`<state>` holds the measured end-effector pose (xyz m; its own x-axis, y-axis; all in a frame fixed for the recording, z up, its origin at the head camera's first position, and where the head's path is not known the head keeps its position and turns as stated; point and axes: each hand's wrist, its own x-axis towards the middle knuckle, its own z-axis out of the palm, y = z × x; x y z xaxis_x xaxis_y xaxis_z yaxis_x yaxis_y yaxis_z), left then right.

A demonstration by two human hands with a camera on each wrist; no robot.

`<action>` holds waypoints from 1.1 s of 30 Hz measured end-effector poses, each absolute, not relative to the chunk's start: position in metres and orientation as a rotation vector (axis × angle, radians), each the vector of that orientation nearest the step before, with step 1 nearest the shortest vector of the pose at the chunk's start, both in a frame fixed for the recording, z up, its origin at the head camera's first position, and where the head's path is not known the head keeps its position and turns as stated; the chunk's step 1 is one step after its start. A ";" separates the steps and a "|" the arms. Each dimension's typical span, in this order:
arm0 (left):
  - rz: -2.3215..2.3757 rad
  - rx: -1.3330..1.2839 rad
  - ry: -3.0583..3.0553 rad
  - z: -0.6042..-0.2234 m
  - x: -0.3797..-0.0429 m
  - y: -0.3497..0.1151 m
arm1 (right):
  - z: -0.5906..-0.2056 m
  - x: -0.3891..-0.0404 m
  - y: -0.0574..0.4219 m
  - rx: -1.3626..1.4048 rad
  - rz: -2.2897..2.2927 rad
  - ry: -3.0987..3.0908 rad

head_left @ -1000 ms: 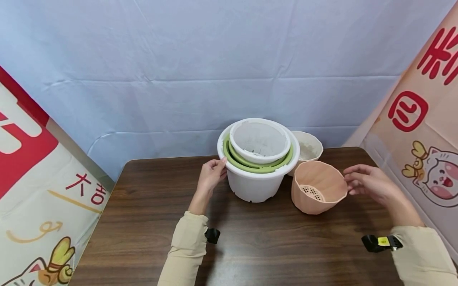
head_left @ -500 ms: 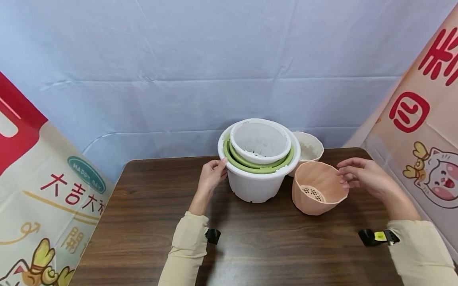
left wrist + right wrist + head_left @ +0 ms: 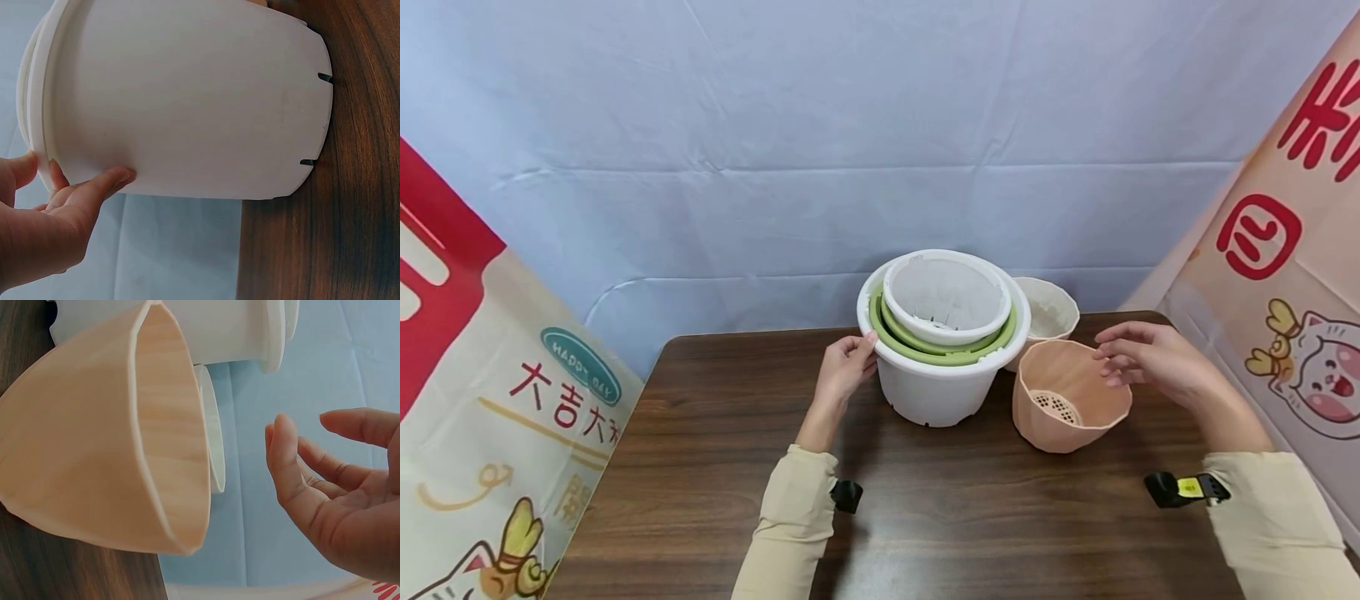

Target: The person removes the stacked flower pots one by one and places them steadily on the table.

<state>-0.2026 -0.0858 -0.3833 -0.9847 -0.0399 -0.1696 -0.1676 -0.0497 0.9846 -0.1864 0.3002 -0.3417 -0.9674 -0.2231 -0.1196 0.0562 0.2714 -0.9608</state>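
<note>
My left hand [image 3: 841,367] pinches the rim of the large white flowerpot [image 3: 928,396], with the thumb on the rim and the fingers beneath it. In the left wrist view its fingertips [image 3: 125,176] lie against the pot's wall. Green pot rims [image 3: 951,358] and a smaller white pot [image 3: 951,287] sit nested inside. To the right stands a peach faceted flowerpot [image 3: 1037,417] with a perforated bottom. My right hand [image 3: 1153,357] hovers over its right rim, fingers loosely bent and holding nothing; the right wrist view shows a gap between hand [image 3: 350,494] and pot.
A cream faceted pot [image 3: 1051,308] stands behind the peach one, partly hidden by it and the white pot. The brown wooden table [image 3: 715,467] ends at a pale blue cloth backdrop [image 3: 775,208]. Printed banners hang at left [image 3: 467,400] and right [image 3: 1285,275].
My right hand has moved left and slightly up, from beside the peach pot's right rim to over it. My left hand and the pots stay put.
</note>
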 end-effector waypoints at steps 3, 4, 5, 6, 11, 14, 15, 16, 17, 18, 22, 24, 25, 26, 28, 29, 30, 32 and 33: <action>2.199 -0.232 2.101 -0.383 -0.203 -0.085 | -0.339 -0.187 0.298 -0.178 -1.804 2.269; 2.199 -0.233 2.101 -0.383 -0.203 -0.085 | -0.338 -0.187 0.297 -0.185 -1.819 2.253; 2.201 -0.233 2.099 -0.383 -0.203 -0.085 | -0.338 -0.187 0.296 -0.193 -1.831 2.240; 2.201 -0.233 2.097 -0.383 -0.203 -0.085 | -0.337 -0.187 0.295 -0.198 -1.841 2.229; 2.204 -0.231 2.093 -0.382 -0.203 -0.085 | -0.335 -0.189 0.289 -0.210 -1.860 2.206; 2.202 -0.230 2.094 -0.382 -0.202 -0.085 | -0.335 -0.191 0.285 -0.231 -1.888 2.174; 2.201 -0.230 2.096 -0.382 -0.202 -0.085 | -0.334 -0.192 0.284 -0.237 -1.894 2.164; 2.199 -0.229 2.097 -0.382 -0.202 -0.085 | -0.334 -0.192 0.282 -0.243 -1.899 2.154; 2.198 -0.228 2.099 -0.382 -0.202 -0.085 | -0.333 -0.193 0.280 -0.249 -1.902 2.146; 2.195 -0.227 2.102 -0.382 -0.202 -0.086 | -0.332 -0.193 0.278 -0.251 -1.901 2.143; 2.189 -0.227 2.104 -0.382 -0.202 -0.086 | -0.327 -0.195 0.269 -0.235 -1.815 2.208; 2.189 -0.230 2.101 -0.382 -0.202 -0.086 | -0.324 -0.196 0.265 -0.225 -1.766 2.244; 2.189 -0.230 2.101 -0.382 -0.201 -0.086 | -0.323 -0.197 0.262 -0.221 -1.747 2.257; 2.187 -0.231 2.102 -0.381 -0.201 -0.086 | -0.322 -0.197 0.260 -0.220 -1.736 2.262; 2.186 -0.236 2.100 -0.381 -0.201 -0.086 | -0.321 -0.198 0.256 -0.223 -1.725 2.262; 2.185 -0.233 2.103 -0.381 -0.201 -0.086 | -0.320 -0.198 0.254 -0.225 -1.728 2.257; 2.185 -0.234 2.103 -0.381 -0.201 -0.086 | -0.319 -0.199 0.253 -0.228 -1.733 2.253; 2.187 -0.234 2.100 -0.381 -0.201 -0.086 | -0.318 -0.199 0.249 -0.233 -1.738 2.244; 2.188 -0.232 2.100 -0.381 -0.201 -0.086 | -0.317 -0.200 0.248 -0.231 -1.739 2.241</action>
